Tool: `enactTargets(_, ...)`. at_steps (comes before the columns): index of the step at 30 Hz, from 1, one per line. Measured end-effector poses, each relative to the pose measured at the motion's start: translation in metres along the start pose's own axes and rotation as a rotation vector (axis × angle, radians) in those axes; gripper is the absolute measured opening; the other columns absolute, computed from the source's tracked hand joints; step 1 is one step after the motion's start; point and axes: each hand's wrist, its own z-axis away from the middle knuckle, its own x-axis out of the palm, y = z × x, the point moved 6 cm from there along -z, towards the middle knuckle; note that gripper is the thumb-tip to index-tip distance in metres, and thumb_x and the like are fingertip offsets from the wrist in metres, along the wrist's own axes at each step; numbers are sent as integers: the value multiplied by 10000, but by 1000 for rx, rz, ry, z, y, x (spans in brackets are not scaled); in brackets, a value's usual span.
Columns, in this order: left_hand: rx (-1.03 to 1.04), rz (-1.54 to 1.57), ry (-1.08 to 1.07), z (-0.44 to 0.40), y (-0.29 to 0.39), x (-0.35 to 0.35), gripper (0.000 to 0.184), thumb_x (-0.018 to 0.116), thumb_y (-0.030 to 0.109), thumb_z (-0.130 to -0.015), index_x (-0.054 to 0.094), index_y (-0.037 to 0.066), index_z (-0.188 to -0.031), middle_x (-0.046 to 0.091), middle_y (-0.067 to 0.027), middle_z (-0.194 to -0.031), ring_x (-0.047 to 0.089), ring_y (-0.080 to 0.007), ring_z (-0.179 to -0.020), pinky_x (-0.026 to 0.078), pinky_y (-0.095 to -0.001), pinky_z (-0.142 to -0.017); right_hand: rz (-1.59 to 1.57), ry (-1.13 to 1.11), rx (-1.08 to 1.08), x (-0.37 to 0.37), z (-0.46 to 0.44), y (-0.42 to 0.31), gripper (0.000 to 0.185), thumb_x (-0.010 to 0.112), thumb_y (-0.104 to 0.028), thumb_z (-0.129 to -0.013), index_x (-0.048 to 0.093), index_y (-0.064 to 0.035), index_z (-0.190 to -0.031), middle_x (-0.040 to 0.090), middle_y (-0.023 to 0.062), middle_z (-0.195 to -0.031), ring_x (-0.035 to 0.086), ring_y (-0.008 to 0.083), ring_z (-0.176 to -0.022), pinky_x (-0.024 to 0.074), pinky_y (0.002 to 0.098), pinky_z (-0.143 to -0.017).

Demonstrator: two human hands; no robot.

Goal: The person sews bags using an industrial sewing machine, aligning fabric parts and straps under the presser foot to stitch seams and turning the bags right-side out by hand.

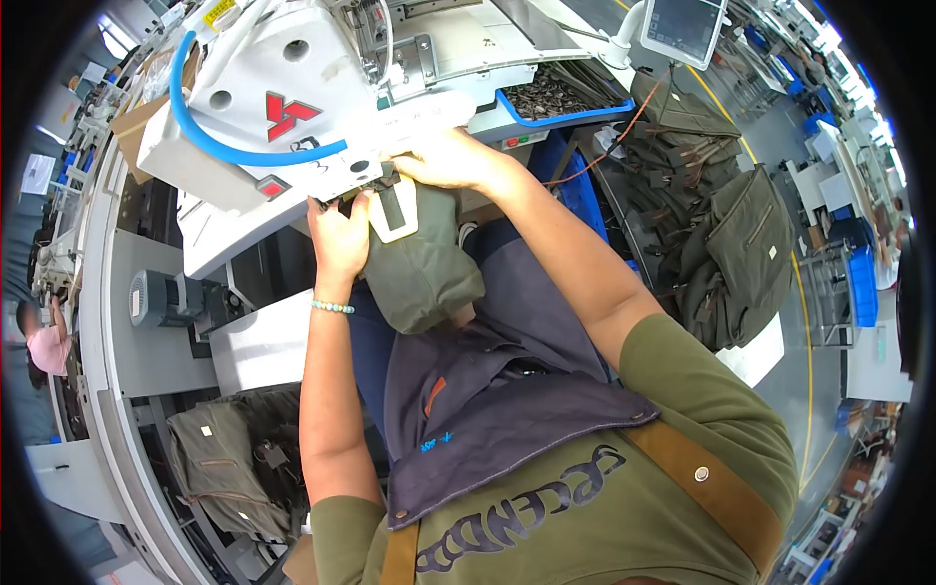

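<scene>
A dark green fabric bag piece (419, 278) hangs from the front edge of a white sewing machine (244, 107), above my lap. On its upper part lies a pale frame-shaped piece (393, 210) with a dark strap inside it. My left hand (339, 234), with a bead bracelet at the wrist, pinches the fabric's upper left edge under the machine head. Reaching in from the right, my right hand (439, 161) holds the upper edge of the same fabric, its fingertips partly hidden by the machine.
A blue-rimmed tray (565, 119) of small dark parts stands beyond my right hand. Green bags (746, 234) are piled at the right, more bags (229, 453) at the lower left. A screen (685, 24) stands at the top. Another person (49, 346) is at the far left.
</scene>
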Motion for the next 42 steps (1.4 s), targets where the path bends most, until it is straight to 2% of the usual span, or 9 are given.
enactTargets(5, 27, -49, -66, -3, 1, 1, 238, 696, 2, -899, 647, -58, -1124, 643, -134, -1215, 617, -184, -1121, 485, -339, -976, -58, -5, -37, 0, 2, -2, 220, 593, -138, -872, 737, -64, -1021, 729, 124, -1008, 683, 310, -951, 537, 374, -881)
enactTargets(14, 19, -60, 21, 3, 3, -2, 435, 704, -46, -880, 497, -54, -1263, 646, -147, -1197, 633, -220, -1096, 500, -350, -993, -186, -28, -40, -2, 6, -5, 214, 592, -130, -864, 720, -16, -992, 715, 150, -1014, 674, 320, -925, 535, 389, -855)
enactTargets(23, 41, -107, 44, 2, 0, -6, 398, 751, 15, -859, 562, -49, -1203, 671, -145, -1137, 656, -200, -1046, 514, -341, -937, -206, -126, 12, 4, 6, 4, 188, 637, -118, -830, 726, 0, -946, 716, 154, -1004, 680, 296, -921, 532, 388, -831)
enactTargets(25, 90, -355, 132, 14, 41, -9, 276, 769, 25, -830, 648, -22, -1074, 704, -133, -1029, 689, -217, -967, 534, -335, -865, -182, 73, -39, -4, 13, -6, 240, 649, -131, -814, 729, -14, -1008, 719, 139, -1011, 676, 306, -889, 536, 383, -835)
enactTargets(26, 213, -454, 115, 21, 45, -12, 205, 802, 43, -785, 690, -5, -950, 712, -120, -941, 702, -255, -903, 547, -343, -817, -489, -51, 228, 1, 17, 0, 364, 657, -154, -804, 702, -41, -1147, 715, 136, -1040, 660, 318, -960, 526, 383, -890)
enactTargets(29, 478, -572, 38, 42, 76, -5, 182, 800, 45, -778, 712, 19, -936, 713, -116, -961, 692, -278, -909, 555, -368, -816, -425, -10, 223, 8, 23, 7, 453, 668, -178, -805, 652, -63, -1243, 708, 138, -1067, 629, 326, -1047, 507, 387, -939)
enactTargets(37, 561, -1041, -333, 34, 98, 43, 289, 644, -22, -802, 671, -53, -1088, 696, -176, -1035, 672, -309, -977, 552, -382, -862, -225, 63, 286, 13, 16, -1, 253, 762, -266, -799, 716, -35, -891, 697, 158, -899, 653, 335, -877, 526, 409, -788)
enactTargets(38, 635, -1053, -277, 35, 103, 49, 173, 610, -6, -750, 635, -33, -918, 613, -150, -853, 624, -285, -857, 546, -377, -790, -178, 139, 268, 11, 15, 0, 244, 768, -260, -794, 712, -33, -862, 684, 160, -858, 655, 332, -823, 525, 408, -751)
enactTargets(42, 569, -1063, -260, 37, 102, 49, 124, 617, 0, -747, 623, -4, -871, 596, -135, -824, 618, -283, -843, 544, -366, -781, -87, 218, 247, 8, 10, -1, 201, 713, -187, -804, 702, -15, -907, 669, 160, -818, 642, 306, -762, 513, 394, -717)
